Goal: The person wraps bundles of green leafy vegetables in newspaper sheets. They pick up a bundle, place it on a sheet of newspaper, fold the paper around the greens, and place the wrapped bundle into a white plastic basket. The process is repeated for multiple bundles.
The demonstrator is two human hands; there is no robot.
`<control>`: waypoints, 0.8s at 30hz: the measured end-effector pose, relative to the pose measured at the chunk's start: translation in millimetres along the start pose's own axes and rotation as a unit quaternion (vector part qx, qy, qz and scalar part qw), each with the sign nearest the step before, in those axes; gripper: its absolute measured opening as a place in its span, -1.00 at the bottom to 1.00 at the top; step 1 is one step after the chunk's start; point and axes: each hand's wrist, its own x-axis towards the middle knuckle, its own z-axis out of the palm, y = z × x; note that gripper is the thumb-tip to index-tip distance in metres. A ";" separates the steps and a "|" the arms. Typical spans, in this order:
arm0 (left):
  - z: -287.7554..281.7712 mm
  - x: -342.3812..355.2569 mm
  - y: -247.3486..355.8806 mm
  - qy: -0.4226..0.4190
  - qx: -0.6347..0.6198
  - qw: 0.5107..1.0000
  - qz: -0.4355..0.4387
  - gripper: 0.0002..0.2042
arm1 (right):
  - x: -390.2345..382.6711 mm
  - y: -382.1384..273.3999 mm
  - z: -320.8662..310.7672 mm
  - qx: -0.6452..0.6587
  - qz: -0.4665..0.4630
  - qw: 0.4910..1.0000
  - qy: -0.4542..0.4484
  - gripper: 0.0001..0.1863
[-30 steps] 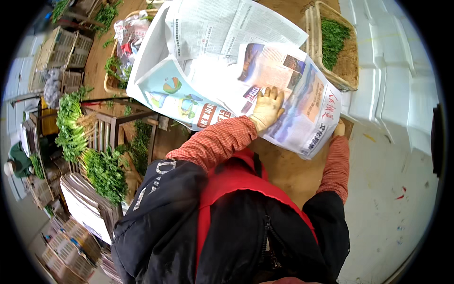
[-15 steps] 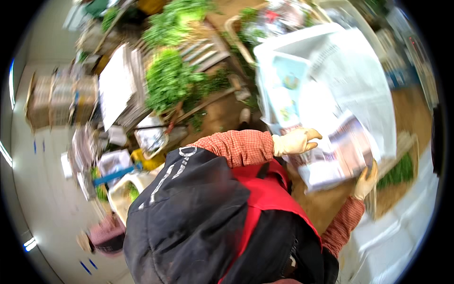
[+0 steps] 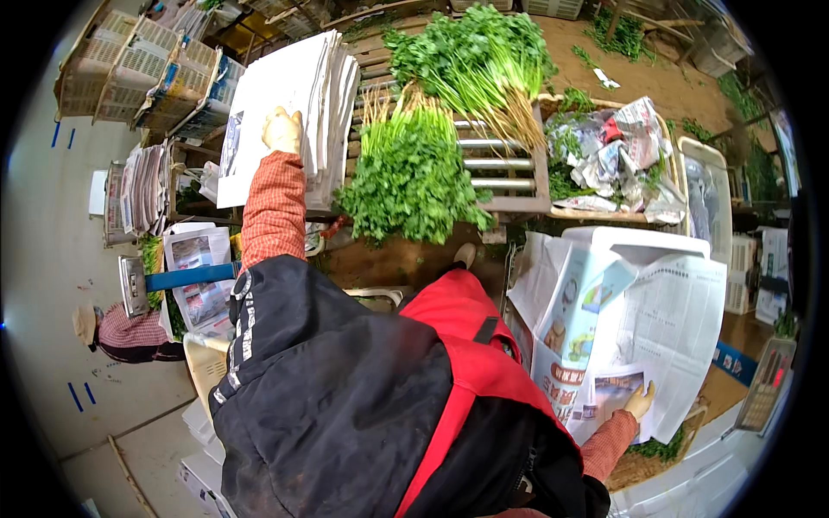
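My left hand (image 3: 282,131), in a pale glove, rests on top of a tall stack of newspaper sheets (image 3: 259,86). Its fingers are bunched together; whether a sheet is pinched in them is hidden. Down at the right, my gloved right hand (image 3: 639,402) is closed on the lower part of a newspaper (image 3: 665,345). That newspaper spreads over a white crate (image 3: 643,240), along with a colourful printed sheet (image 3: 574,315) on its left side. Bunches of leafy green celery (image 3: 414,173) lie beside the stack, roots showing.
The celery sits on a roller conveyor (image 3: 505,164). Beyond the white crate stands another crate (image 3: 596,211) holding crumpled newspaper and greens. Stacked crates (image 3: 151,78) stand at the far left. A person in a checked top (image 3: 134,332) is at the left.
My left hand has gone from the newspaper at the crate to the paper stack on the left. My body has turned leftward, and my right hand stays at the newspaper over the crate.
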 end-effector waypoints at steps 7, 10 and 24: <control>14.6 9.6 -21.0 -0.044 -0.066 0.995 0.053 -0.83 | 9.8 -228.6 36.4 0.207 -0.126 0.967 -0.077 -0.63; 7.0 45.9 -58.3 -0.006 -0.154 0.987 0.038 -0.81 | 7.4 -327.9 40.9 0.197 -0.224 0.948 -0.111 -0.65; -221.6 107.7 10.3 -0.083 -0.833 0.491 0.242 -0.69 | -56.9 -610.9 5.3 0.357 -0.454 0.809 -0.108 -0.39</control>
